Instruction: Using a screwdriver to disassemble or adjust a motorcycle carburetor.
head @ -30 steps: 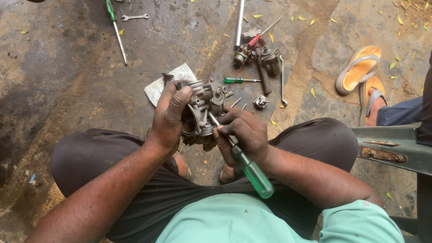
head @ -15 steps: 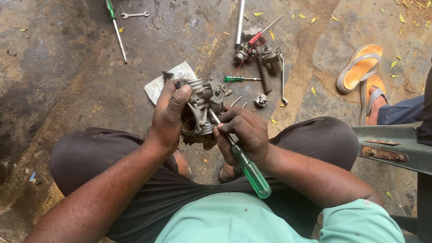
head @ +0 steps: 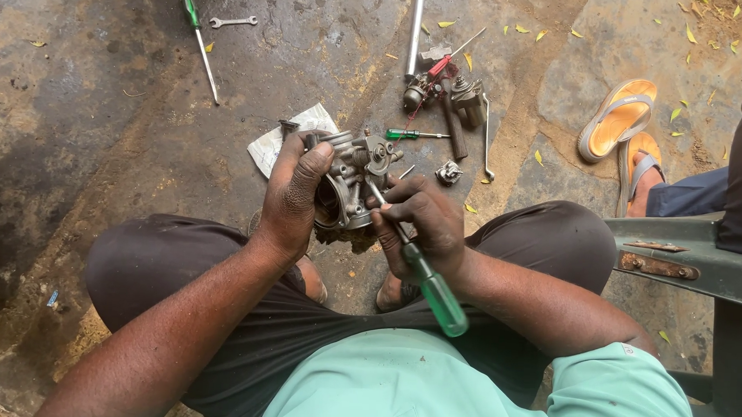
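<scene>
Two bare hands are seen at work over a stained concrete floor [head: 99,122], between the raised knees of a seated person. The left hand [head: 296,199] is closed around a grey metal carburettor [head: 351,183], which is held just above the floor near the middle of the view. The right hand [head: 420,223] is wrapped around a green-handled screwdriver [head: 434,290]; its shaft is angled towards 11 o'clock and its tip is set against the carburettor body.

A creased white paper sheet [head: 286,138] is seen lying flat on the floor at 10 o'clock from the carburettor, partly hidden by the left hand; faint print is carried on it, too small to be told. A small green screwdriver [head: 412,135] is laid at 1 o'clock, just beyond the carburettor, and a small metal part [head: 449,172] lies at 3 o'clock, near it. A cluster of metal parts and tools [head: 447,91] with a long steel tube [head: 414,31] is found further off at 1 o'clock. A long green-handled screwdriver [head: 199,38] and a small spanner [head: 233,21] are placed well apart at 11 o'clock. An orange sandal [head: 617,117] is seen at 2 o'clock, beside another person's foot [head: 643,183] and a green plastic chair [head: 694,260].
</scene>
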